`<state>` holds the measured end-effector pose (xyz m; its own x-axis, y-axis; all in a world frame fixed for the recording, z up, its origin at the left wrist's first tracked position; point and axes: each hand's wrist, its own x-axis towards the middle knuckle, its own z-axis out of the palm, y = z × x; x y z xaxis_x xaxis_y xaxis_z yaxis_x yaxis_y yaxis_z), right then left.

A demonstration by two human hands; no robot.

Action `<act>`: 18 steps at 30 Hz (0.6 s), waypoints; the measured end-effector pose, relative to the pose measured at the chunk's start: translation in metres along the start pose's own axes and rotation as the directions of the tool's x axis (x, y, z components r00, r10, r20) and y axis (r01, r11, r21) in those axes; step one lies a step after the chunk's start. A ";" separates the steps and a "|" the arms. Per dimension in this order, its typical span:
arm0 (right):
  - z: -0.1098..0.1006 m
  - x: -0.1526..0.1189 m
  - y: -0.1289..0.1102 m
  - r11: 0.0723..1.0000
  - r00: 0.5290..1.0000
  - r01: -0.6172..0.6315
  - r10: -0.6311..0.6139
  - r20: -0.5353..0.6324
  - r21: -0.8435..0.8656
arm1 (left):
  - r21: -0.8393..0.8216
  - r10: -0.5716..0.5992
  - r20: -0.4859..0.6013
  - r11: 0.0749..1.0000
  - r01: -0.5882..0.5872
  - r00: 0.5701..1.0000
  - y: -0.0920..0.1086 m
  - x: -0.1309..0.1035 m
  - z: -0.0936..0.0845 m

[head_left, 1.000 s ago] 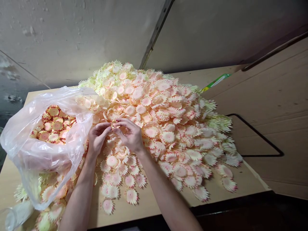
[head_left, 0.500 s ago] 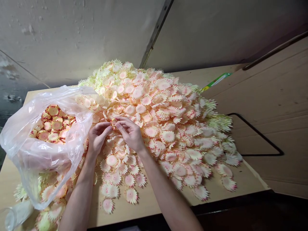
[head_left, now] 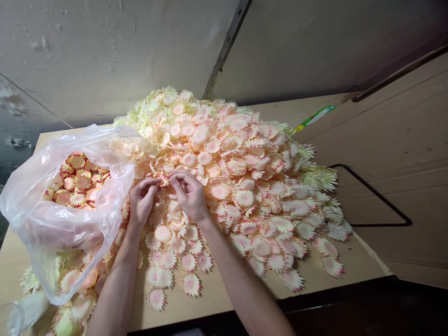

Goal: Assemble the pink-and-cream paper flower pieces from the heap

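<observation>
A small pale flower piece with red-tipped edges is between my two hands, over the near side of a big heap of like pieces. My left hand pinches its left edge between thumb and fingers. On its right side, the bent fingers of my right hand are pressed together at the petals; what they pinch is too small to make out. Left of my hands lies an open clear plastic bag with smaller, redder-edged flowers inside.
A green and yellow packet lies behind the heap at the right. Cardboard with a thin black bar stands right of the table. A clear container is at the lower left. A grey wall rises behind.
The piece between my hands is now spread and faces up, where before it was bunched at my fingertips. My hands have shifted only slightly.
</observation>
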<state>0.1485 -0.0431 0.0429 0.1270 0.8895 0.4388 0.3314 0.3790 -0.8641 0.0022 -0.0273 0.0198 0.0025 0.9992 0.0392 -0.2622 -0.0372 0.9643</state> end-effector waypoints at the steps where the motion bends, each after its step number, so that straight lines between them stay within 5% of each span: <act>1: 0.000 0.000 -0.001 0.999 0.999 0.028 -0.028 0.019 -0.022 | 0.018 -0.001 0.011 1.000 0.000 1.000 0.000 0.000 0.000; 8: -0.003 -0.002 -0.007 0.997 0.987 0.079 -0.076 0.143 -0.011 | -0.003 -0.057 0.007 0.998 0.057 0.998 0.004 0.001 0.002; 14: -0.006 0.000 -0.007 0.994 0.995 0.103 -0.104 -0.008 -0.022 | 0.072 0.002 0.024 0.997 -0.003 1.000 0.003 0.002 0.003; 18: -0.007 0.000 -0.004 0.994 0.985 0.112 -0.111 0.130 -0.001 | 0.155 0.051 0.110 0.986 -0.068 0.993 0.003 0.001 0.001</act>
<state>0.1537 -0.0462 0.0483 -0.0328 0.8675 0.4963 0.3445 0.4760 -0.8092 0.0023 -0.0266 0.0227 0.0956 0.9885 0.1175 -0.1088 -0.1069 0.9883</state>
